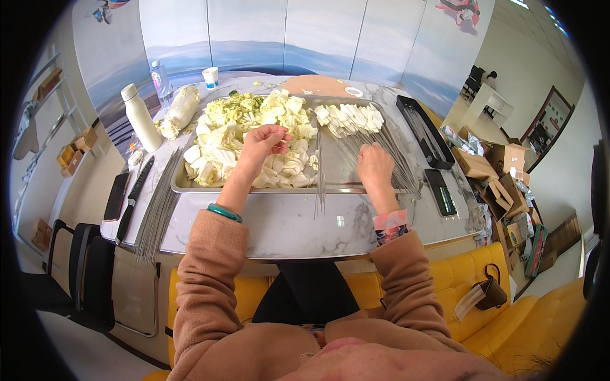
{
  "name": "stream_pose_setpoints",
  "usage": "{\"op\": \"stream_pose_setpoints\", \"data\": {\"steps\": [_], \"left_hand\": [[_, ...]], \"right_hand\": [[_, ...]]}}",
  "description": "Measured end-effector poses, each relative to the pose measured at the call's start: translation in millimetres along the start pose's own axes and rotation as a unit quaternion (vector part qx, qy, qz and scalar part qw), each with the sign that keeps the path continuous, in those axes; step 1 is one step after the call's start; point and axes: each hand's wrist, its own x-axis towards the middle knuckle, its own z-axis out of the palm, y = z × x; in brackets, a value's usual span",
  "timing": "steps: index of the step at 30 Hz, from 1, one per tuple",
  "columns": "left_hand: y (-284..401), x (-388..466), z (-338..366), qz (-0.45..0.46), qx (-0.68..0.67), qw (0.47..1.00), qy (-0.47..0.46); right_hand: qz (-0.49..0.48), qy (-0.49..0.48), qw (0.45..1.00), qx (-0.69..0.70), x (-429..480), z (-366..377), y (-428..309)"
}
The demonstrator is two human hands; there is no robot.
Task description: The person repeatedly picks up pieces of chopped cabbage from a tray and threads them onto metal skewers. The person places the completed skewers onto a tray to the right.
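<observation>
My left hand is over the pile of chopped Chinese cabbage in the left part of a metal tray. Its fingers curl loosely, and I see nothing between them. My right hand is closed in a fist over the tray's right part; whether a thin stick is in it cannot be made out. Beside it, thin metal skewers fan across the tray's right rim. Cabbage pieces threaded on skewers lie in a row at the tray's far right. A few more skewers cross the tray's front rim between my hands.
On the left are a skewer bundle, a black knife, a phone, a white bottle and a whole cabbage. At right lie a black box and another phone. Cardboard boxes crowd the floor.
</observation>
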Motion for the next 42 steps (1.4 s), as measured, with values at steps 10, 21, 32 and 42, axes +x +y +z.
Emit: {"op": "stream_pose_setpoints", "data": {"steps": [10, 21, 32, 42], "left_hand": [[-5.8, 0.5, 6.0, 0.027, 0.163, 0.986, -0.017], [-12.9, -13.6, 42.0, 0.059, 0.421, 0.894, -0.140], [-3.5, -14.5, 44.8, 0.009, 0.349, 0.934, -0.076], [0.0, -32.0, 55.3, 0.316, 0.388, 0.866, -0.004]], "right_hand": [[-0.062, 0.069, 0.988, 0.125, -0.4, 4.0, -10.0], [-0.011, -0.055, 0.954, 0.295, -3.4, 6.3, -29.0], [0.012, -0.063, 0.933, 0.354, -2.2, 6.6, -29.5], [0.020, -0.098, 0.843, 0.529, -7.3, 6.2, -47.7]]}}
